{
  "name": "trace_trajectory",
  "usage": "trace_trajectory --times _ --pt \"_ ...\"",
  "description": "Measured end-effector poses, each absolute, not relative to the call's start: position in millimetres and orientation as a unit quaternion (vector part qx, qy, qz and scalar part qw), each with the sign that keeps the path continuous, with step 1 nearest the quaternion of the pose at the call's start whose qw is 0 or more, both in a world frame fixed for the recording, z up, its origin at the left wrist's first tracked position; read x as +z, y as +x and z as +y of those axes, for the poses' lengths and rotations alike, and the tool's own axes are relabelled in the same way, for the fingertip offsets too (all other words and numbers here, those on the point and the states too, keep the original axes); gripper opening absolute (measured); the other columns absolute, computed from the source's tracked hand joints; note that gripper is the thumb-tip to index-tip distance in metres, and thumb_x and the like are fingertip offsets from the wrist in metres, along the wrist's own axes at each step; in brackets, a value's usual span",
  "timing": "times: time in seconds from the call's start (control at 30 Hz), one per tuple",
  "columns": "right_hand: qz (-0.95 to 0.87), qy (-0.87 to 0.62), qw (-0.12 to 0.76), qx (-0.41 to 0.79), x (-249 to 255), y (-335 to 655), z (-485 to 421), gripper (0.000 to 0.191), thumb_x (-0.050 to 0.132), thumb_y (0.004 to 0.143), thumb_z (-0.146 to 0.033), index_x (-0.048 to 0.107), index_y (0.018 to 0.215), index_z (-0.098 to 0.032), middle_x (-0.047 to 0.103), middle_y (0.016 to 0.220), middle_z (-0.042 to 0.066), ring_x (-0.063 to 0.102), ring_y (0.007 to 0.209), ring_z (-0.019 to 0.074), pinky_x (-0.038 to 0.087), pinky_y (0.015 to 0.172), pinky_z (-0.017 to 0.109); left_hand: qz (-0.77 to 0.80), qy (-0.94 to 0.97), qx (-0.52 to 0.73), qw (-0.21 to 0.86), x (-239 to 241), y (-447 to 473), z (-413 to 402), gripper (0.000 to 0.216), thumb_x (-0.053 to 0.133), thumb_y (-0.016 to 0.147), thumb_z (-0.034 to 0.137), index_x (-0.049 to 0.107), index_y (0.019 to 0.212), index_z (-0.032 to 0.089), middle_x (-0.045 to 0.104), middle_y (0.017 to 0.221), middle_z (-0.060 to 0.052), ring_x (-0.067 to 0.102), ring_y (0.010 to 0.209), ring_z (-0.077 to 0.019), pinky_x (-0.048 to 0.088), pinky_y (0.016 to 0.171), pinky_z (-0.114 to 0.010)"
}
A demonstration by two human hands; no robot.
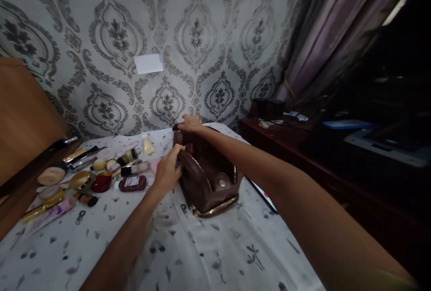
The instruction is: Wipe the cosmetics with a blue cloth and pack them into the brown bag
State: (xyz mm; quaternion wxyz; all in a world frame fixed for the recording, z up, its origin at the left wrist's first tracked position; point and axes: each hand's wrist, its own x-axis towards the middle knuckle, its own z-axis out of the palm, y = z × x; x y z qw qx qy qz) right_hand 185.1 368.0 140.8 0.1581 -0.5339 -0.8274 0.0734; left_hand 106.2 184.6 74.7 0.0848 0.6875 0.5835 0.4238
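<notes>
A brown leather bag (208, 178) with gold trim stands on a table under a white patterned cloth (202, 246). My left hand (167, 170) is closed in a pinch at the bag's near top edge, thumb touching the opening. My right hand (190, 123) reaches over the bag and grips its far top edge, fingers curled. Whatever the left fingers pinch is too small to make out.
Several cosmetics lie on the cloth at the left: a dark red bottle (132, 183), a cream tube (147, 144), compacts (51, 175) and pencils. A tablet (262, 194) lies by the table's right edge. A dark wooden sideboard (303, 147) stands at the right, patterned wall behind.
</notes>
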Motion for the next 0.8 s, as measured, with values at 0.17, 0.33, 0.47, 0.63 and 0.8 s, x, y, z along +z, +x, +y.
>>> trace_trajectory --times 0.17,0.33,0.47,0.63,0.8 --pt "-0.837 -0.529 0.131 0.044 160 229 347 0.05 0.06 0.085 -0.037 0.061 0.131 -0.019 0.053 0.143 0.015 0.048 0.134 0.033 0.041 0.108 0.045 0.585 0.707 0.39 0.079 78 102 182 0.033 0.046 0.078 0.015 0.05 0.11 0.024 0.067 0.101 -0.004 0.064 0.094 -0.0228 0.047 0.082 -0.034" --pt "-0.835 -0.54 0.1 0.038 159 271 328 0.052 0.058 0.087 -0.033 0.054 0.136 -0.016 0.058 0.138 0.018 0.057 0.125 0.033 0.05 0.097 0.043 0.592 0.704 0.387 0.069 79 105 181 0.034 0.045 0.078 0.018 0.049 0.111 0.024 0.064 0.095 -0.002 0.062 0.087 -0.0217 0.046 0.08 -0.032" --pt "-0.847 -0.525 0.076 0.028 158 288 319 0.048 0.058 0.085 -0.019 0.057 0.132 -0.018 0.064 0.132 0.015 0.062 0.119 0.0312 0.053 0.092 0.04 0.601 0.701 0.377 0.068 79 106 182 0.035 0.046 0.078 0.02 0.049 0.112 0.024 0.064 0.093 -0.001 0.061 0.083 -0.0206 0.045 0.077 -0.031" --pt "-0.862 -0.501 0.069 -0.007 162 298 314 0.048 0.056 0.084 -0.01 0.06 0.129 -0.022 0.063 0.132 0.012 0.059 0.124 0.0305 0.05 0.098 0.041 0.603 0.7 0.376 0.07 78 107 183 0.039 0.046 0.076 0.018 0.05 0.114 0.024 0.064 0.093 0.0 0.061 0.084 -0.0199 0.045 0.078 -0.03" --pt "-0.863 -0.496 0.075 -0.053 157 297 306 0.046 0.054 0.087 -0.01 0.059 0.131 -0.021 0.065 0.128 0.014 0.06 0.121 0.031 0.049 0.097 0.042 0.612 0.695 0.372 0.067 81 109 181 0.043 0.046 0.076 0.016 0.051 0.118 0.024 0.066 0.096 -0.002 0.062 0.086 -0.0212 0.046 0.081 -0.032"
